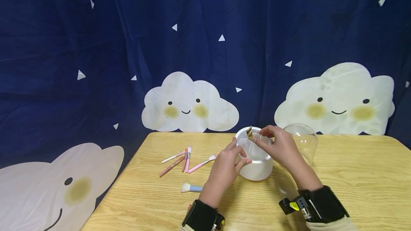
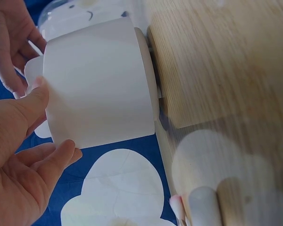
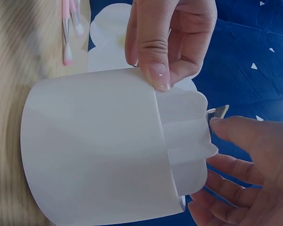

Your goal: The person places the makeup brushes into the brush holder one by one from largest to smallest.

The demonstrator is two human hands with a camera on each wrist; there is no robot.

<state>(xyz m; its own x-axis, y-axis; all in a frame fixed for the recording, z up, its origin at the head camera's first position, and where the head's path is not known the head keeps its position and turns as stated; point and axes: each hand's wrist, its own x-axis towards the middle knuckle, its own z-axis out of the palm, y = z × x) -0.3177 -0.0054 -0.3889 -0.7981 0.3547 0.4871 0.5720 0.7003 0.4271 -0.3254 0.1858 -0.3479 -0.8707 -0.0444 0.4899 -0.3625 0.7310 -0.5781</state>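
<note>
A round white container stands on the table, with a white scalloped divider insert rising above its rim in the right wrist view. My left hand grips the near-left rim, thumb outside and index finger bent over into the opening; in the left wrist view its thumb and fingers meet the rim. A small gold piece tops the insert. My right hand holds the insert at its top, thumb against the gold piece and fingers curving over the far side, as the right wrist view shows.
Several makeup brushes, pink, brown and white, lie left of the container. A blue-handled brush lies nearer, partly behind my left arm. Behind my right wrist stands a clear dome. A dark blue curtain hangs beyond the table.
</note>
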